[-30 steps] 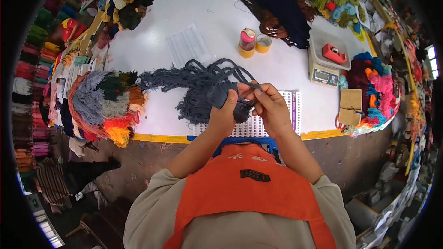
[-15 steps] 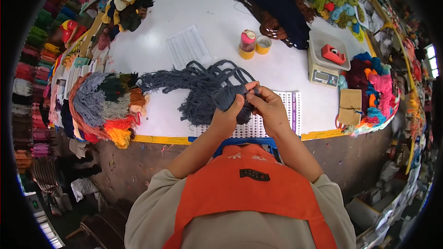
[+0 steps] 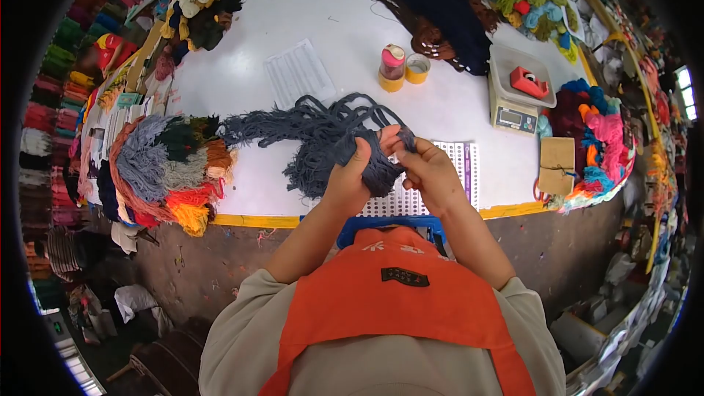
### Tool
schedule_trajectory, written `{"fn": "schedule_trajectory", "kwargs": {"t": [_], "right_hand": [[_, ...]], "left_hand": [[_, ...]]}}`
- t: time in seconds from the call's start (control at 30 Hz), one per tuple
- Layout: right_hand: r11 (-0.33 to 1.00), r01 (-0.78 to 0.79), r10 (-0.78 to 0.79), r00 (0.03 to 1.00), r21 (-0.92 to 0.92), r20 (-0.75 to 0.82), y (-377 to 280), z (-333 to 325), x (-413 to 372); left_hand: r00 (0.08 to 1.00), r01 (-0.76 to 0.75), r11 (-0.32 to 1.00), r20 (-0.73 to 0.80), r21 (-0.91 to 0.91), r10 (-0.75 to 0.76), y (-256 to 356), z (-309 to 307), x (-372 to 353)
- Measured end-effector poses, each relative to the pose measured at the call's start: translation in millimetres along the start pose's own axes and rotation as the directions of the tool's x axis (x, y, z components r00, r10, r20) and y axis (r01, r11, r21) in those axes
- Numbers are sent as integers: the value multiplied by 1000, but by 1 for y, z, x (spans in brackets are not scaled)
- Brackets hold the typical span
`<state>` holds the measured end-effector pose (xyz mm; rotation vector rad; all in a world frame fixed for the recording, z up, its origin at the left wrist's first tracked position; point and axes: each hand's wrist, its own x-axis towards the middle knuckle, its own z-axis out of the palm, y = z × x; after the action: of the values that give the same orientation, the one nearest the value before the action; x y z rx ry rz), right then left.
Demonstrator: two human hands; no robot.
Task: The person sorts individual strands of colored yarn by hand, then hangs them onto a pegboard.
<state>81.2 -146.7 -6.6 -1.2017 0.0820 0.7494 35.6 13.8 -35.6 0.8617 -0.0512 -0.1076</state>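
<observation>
A pile of slate-blue yarn [image 3: 312,150] lies on the table in front of me, its frayed ends trailing left and several loops curving toward my hands. My left hand [image 3: 349,185] holds a bunch of this yarn, thumb raised and fingertips showing beyond the bunch. Close beside it, my right hand [image 3: 434,174] pinches a strand of the same yarn near the left fingertips. Beneath both hands is a white card with rows of holes [image 3: 378,210] and a purple printed strip [image 3: 467,165], partly covered by the yarn.
Multicoloured yarn bundles [image 3: 180,169] sit at the left. A printed sheet [image 3: 299,75], a pink-lidded jar [image 3: 392,66] and a tape roll [image 3: 418,67] lie farther back. At right stand a scale [image 3: 515,119], a red tape dispenser [image 3: 529,82] and more yarn [image 3: 605,139]. Dark yarn [image 3: 447,15] lies at the back.
My left thumb has shifted left and up, and the left fingers show more. The yarn bunch in that hand looks more spread. My right hand has moved slightly right, still pinching yarn.
</observation>
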Motion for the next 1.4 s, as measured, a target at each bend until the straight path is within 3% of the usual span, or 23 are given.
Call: {"fn": "schedule_trajectory", "kwargs": {"t": [0.03,0.1,0.17,0.23,0.37,0.47,0.53,0.8,1.13,1.2,1.4], "right_hand": [[1000,-1,1,1000,2,-1,2,-1,0],[951,147,-128,988,-271,89,6,-3,0],[964,124,-110,992,-237,69,2,-3,-2],[974,99,-90,995,-204,52,1,-3,-4],[995,78,-75,996,-68,46,1,-2,-4],[998,53,-52,997,-19,59,-1,-2,-5],[999,39,-39,997,-9,74,-2,-2,-5],[991,13,-29,992,130,127,4,-10,-2],[995,17,-29,993,102,114,1,-9,-10],[996,92,-91,995,-21,39,-1,-5,-13],[993,87,-83,995,-81,54,1,-8,-10]], "left_hand": [[999,1,999,48,44,-3,-1,-1,0],[996,31,999,84,30,-34,-2,-3,-2],[991,61,998,122,17,-62,-2,-1,-2],[1000,-12,999,-19,-36,11,-2,5,-4],[998,-12,996,-70,-91,6,0,7,-7],[991,-10,999,-133,-49,4,-1,5,-9],[980,-43,992,-187,118,65,-4,4,-9],[972,-35,995,-227,96,56,-5,10,-9],[970,-4,996,-243,87,25,-8,12,-7],[969,-2,995,-247,105,28,-12,12,-8],[968,-27,989,-245,148,63,-11,19,-8]]}}
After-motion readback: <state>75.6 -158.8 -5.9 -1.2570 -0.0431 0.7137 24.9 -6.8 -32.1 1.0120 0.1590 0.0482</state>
